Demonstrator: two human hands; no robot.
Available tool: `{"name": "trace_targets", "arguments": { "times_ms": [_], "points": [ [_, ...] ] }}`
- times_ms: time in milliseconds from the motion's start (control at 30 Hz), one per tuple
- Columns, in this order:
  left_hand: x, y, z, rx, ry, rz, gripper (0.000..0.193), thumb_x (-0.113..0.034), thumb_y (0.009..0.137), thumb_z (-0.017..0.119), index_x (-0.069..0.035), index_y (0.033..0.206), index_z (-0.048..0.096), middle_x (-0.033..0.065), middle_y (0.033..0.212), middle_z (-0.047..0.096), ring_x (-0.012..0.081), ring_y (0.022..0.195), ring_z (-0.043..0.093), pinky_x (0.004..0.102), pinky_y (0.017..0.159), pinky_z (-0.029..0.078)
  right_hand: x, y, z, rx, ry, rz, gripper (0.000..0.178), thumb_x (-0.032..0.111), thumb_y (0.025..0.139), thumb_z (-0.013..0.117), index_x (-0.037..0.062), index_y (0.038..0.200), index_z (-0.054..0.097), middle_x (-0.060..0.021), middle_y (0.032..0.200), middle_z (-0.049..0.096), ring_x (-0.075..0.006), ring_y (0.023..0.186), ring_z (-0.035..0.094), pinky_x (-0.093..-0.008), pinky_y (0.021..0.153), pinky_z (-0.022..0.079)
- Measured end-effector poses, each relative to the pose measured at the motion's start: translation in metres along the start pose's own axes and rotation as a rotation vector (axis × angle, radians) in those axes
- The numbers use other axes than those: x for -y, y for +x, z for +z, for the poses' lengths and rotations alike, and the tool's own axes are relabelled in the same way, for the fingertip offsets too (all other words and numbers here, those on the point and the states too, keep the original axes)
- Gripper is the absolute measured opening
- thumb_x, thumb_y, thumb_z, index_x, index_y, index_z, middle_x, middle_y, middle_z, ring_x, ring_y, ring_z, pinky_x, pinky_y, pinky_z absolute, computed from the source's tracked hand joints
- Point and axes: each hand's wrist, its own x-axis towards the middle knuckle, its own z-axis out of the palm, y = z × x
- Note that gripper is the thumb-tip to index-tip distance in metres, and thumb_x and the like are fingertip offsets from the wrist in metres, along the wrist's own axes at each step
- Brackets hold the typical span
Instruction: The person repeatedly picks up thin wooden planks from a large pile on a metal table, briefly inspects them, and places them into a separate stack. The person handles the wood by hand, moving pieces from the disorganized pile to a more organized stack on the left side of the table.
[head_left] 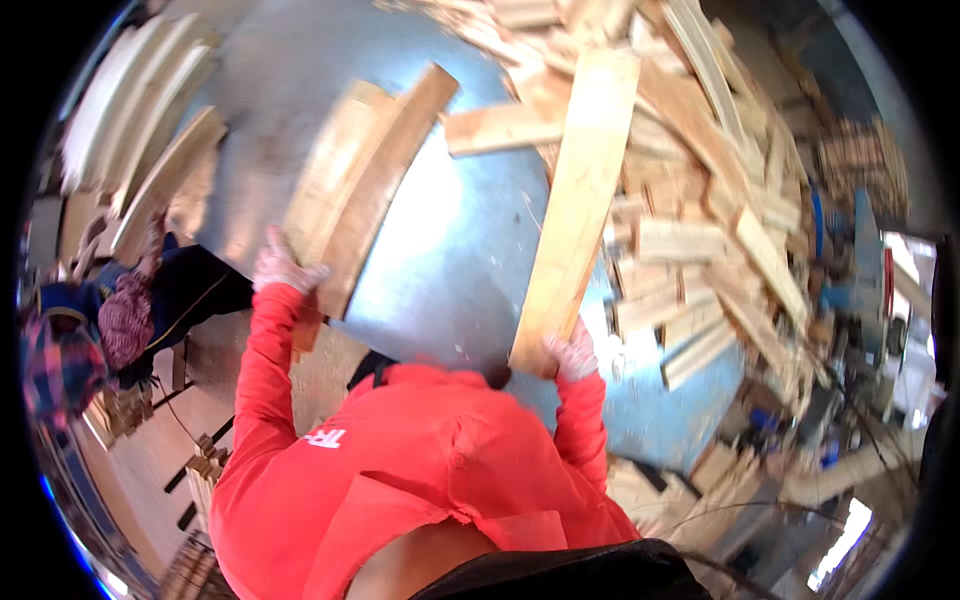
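Head view, left hand: grasps two boards ahead of it; uneven pinch could splay them.
Right hand: grasps long plank by near end; one-end hold may twist.
Loose pile, ahead-right of right hand: plank tip could snag.

Red shirt, tan boards, seemingly plaid headwear

Arms forward, left hand farther out than right hand.
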Motion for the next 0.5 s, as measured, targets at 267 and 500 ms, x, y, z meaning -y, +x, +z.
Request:
{"name": "trace_targets", "arguments": {
  "times_ms": [267,500],
  "points": [
    [-0.017,-0.025,-0.028,0.063,0.121,0.057,0.118,-0.05,0.049,0.082,-0.003,0.142,0.026,0.0231,0.135,0.043,0.0386,0.124,0.043,0.0447,0.104,0.036,0.196,0.295,0.173,-0.087,-0.53,-0.521,0.074,0.032,0.08,0.07,-0.0046,0.138,0.04,-0.0176,0.117,0.061,-0.0275,0.105,0.059,-0.0374,0.089,0.047],
    [-0.023,-0.034,0.006,0.144,-0.083,0.032,0.13,-0.052,0.054,0.083,-0.005,0.15,0.01,0.019,0.135,0.043,0.0342,0.123,0.044,0.0459,0.102,0.036,0.23,0.397,0.261,-0.044,-0.768,-0.688,0.054,0.03,0.085,0.064,0.0021,0.129,0.051,-0.0142,0.107,0.069,-0.0279,0.099,0.065,-0.0366,0.094,0.046]
  ]
}}
